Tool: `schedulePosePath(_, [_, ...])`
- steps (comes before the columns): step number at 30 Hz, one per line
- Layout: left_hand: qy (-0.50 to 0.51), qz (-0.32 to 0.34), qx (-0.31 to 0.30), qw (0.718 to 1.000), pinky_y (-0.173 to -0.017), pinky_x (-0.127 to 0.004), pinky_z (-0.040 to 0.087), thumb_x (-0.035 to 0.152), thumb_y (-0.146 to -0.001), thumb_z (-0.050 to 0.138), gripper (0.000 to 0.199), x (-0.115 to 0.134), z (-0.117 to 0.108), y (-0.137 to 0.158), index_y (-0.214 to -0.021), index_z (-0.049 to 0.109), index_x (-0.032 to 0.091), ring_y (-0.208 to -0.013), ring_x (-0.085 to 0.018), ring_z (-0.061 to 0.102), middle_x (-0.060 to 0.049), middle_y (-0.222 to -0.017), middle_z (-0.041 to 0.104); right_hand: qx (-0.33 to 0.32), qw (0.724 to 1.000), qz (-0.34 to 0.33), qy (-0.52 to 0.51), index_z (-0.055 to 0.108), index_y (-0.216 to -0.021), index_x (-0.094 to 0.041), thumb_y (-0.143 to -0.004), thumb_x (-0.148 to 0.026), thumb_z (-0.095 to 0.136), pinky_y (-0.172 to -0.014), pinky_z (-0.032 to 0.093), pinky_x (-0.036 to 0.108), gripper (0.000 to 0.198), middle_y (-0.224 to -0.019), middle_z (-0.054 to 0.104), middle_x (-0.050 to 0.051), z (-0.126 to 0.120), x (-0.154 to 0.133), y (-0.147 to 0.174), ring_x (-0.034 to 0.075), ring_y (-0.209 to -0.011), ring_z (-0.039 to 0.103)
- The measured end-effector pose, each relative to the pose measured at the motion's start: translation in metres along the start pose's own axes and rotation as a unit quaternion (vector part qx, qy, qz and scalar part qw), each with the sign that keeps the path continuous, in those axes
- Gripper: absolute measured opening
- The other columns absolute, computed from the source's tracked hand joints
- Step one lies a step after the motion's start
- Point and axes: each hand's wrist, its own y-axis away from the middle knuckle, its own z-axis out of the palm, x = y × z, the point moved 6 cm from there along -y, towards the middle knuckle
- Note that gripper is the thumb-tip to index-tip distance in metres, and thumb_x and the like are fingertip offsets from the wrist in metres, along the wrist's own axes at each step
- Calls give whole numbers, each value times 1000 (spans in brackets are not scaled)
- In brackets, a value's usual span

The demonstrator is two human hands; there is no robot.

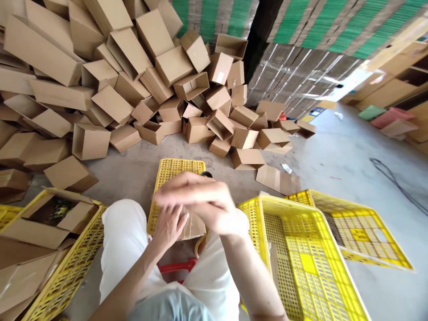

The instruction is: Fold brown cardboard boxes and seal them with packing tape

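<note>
My right hand [200,196] is raised over my left hand, its fingers stretched to the left and somewhat blurred; nothing shows in it. Lower down, my left hand [169,225] lies with its fingers out and thumb apart on a cardboard piece or box [193,226], which my right hand partly covers. Under both is an upturned yellow plastic crate [163,171] between my knees. A small dark round object [206,174] shows at the crate's right edge, mostly hidden behind my right hand.
A heap of open cardboard boxes [174,67] lies ahead. At left, a yellow crate [76,249] holds boxes. Two yellow crates [324,218] stand at right. A red plastic piece [177,267] shows between my legs. Stacked green-and-brown bundles [310,26] rise behind; a cable [394,178] lies on the floor.
</note>
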Motion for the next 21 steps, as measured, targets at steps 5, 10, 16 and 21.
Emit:
schedulePosePath(5, [-45,6,-9,999,-131,-57,32,42,-106,53,60,-3,0,2,-162,40,24,-159,-33,34,-13,-168,43,-67,981,8,181,78,-93,-25,-105,-44,57,-103,52,39,31,-98,75,8,31,23,1,24,-110,66])
schedulePosePath(10, [-26,-99,21,995,-131,-57,30,44,-106,53,77,-21,-3,21,-171,14,29,-164,-32,24,-14,-177,23,-22,953,38,301,71,-87,-24,-109,-40,50,-91,50,30,34,-94,72,7,32,51,16,23,-102,63])
schedulePosePath(16, [-43,-122,-61,990,-125,-65,35,51,-91,76,102,-18,5,64,-171,14,35,-162,-43,23,-15,-179,16,8,964,63,260,69,-88,-22,-110,-40,42,-88,48,30,39,-93,72,6,25,61,8,22,-93,68])
schedulePosePath(21, [13,-71,-72,995,-127,-50,39,47,-91,78,83,-33,-8,52,-163,38,38,-158,-34,38,-9,-173,36,10,973,53,226,75,-94,-23,-103,-50,52,-88,49,31,37,-96,74,7,8,60,16,22,-94,69])
